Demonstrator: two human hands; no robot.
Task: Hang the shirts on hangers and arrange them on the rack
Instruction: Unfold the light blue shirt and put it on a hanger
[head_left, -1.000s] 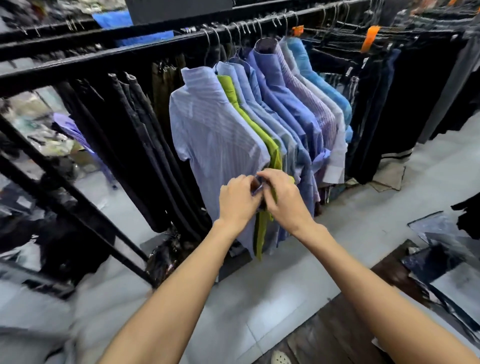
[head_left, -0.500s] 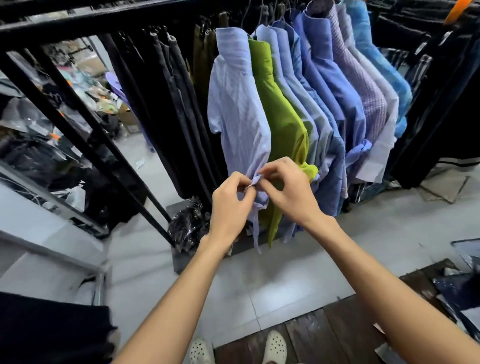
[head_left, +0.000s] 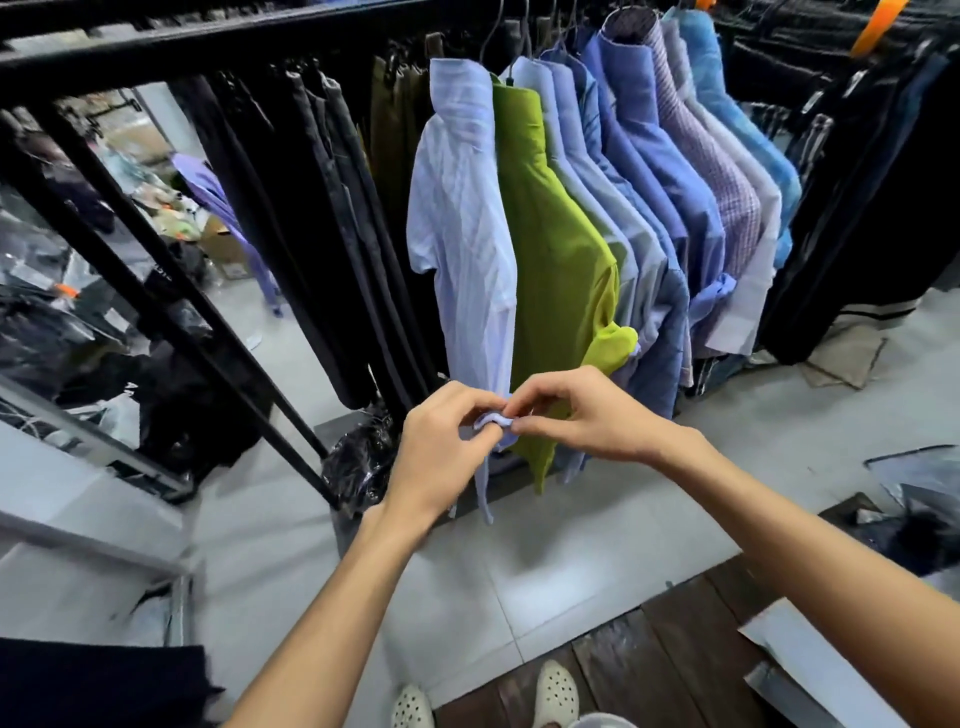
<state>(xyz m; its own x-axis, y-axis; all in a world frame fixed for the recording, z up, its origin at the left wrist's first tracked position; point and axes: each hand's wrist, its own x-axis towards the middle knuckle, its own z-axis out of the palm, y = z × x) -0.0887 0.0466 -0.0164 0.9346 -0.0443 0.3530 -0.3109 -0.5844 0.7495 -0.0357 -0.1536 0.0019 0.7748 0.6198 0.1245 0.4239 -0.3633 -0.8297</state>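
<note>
A pale lilac striped shirt hangs at the left end of a row of shirts on the black rack rail. Beside it hang a green shirt, several blue shirts and a checked purple one. My left hand and my right hand meet at the lilac shirt's lower front edge. Both pinch a small fold of its fabric between thumb and fingers. The shirt's hem dangles below my left hand.
Dark trousers hang left of the shirts, dark garments to the right. A slanted black rack leg runs down to the tiled floor. Plastic bags lie at the right; clutter fills the left.
The view has tilted further down and nearer. Both hands have slid lower along the lilac shirt's front edge, still pinching it.
</note>
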